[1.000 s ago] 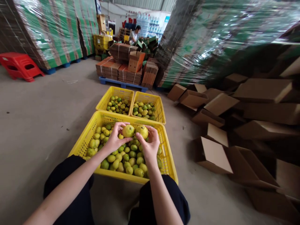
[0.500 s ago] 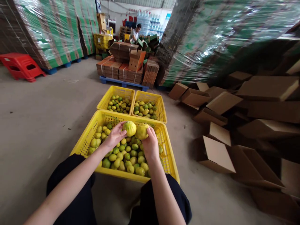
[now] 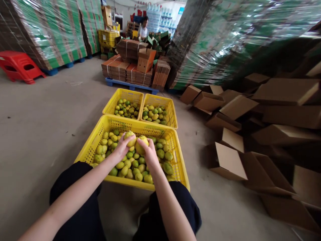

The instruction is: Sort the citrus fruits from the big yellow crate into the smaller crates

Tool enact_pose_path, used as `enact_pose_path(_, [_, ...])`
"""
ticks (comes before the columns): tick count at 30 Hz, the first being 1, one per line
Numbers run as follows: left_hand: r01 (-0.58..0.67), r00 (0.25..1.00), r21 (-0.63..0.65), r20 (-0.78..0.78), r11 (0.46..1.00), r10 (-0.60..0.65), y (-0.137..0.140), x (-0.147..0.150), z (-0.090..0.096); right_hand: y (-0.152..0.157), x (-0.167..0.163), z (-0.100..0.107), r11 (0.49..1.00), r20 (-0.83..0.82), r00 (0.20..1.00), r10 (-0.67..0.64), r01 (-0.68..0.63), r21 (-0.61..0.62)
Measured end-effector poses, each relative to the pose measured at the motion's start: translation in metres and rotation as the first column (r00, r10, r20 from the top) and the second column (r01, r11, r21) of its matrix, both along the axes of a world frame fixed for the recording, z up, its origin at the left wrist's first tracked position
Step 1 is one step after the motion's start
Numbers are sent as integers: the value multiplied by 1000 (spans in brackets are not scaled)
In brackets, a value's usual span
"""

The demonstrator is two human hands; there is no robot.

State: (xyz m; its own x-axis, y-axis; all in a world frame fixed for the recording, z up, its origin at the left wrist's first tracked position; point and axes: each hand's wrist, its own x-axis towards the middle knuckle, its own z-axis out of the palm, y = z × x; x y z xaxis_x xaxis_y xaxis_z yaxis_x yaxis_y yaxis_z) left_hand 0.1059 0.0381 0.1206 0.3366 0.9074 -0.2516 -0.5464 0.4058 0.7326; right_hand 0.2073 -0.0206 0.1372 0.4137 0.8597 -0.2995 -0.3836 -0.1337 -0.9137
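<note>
My left hand point(image 3: 122, 147) is closed around a large yellow-green lemon point(image 3: 130, 138). Close beside it, my right hand point(image 3: 149, 151) grips a second lemon point(image 3: 140, 146), its thumb lying across the near side. Both fruits are held above a big yellow plastic crate point(image 3: 184, 164), which stands between my knees. Many smaller yellow and green lemons point(image 3: 125, 170) fill the lower part of that crate. Fingers on the far sides of the held fruits are partly hidden.
Two smaller yellow crates point(image 3: 174, 113) with lemons stand just beyond. Behind them, bundled flat cartons point(image 3: 115, 68) sit on a blue pallet point(image 3: 130, 86). Open cardboard boxes point(image 3: 230, 162) lie scattered at right. A red stool point(image 3: 21, 67) is at left; a person point(image 3: 143, 30) is at the back.
Both hands have come down and slightly left with their lemons, lower over the large crate. The right hand has turned, so its thumb now covers more of its fruit.
</note>
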Motion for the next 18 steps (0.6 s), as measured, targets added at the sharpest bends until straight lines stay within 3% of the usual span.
enact_pose_path(3, [25, 999, -40, -37, 999, -27, 6, -2, -3, 2, -5, -2, 999, -121, 992, 36, -31, 37])
enact_pose_path(7, [68, 993, -37, -94, 997, -71, 7, 0, -9, 3, -2, 2, 994, -175, 982, -67, 82, 76])
enact_pose_path(11, [105, 993, -43, -57, 994, -107, 5, 4, -10, 7, 7, 1, 993, -296, 953, -64, 90, 75])
enact_pose_path(14, [78, 997, -141, 6, 987, -78, 8, 2, -3, 10, 14, -4, 996, -346, 937, -55, 77, 51])
enact_pose_path(18, [134, 990, -252, 65, 958, -121, 13, -5, 9, 9, 21, -7, 1000, -419, 908, -13, 9, -12])
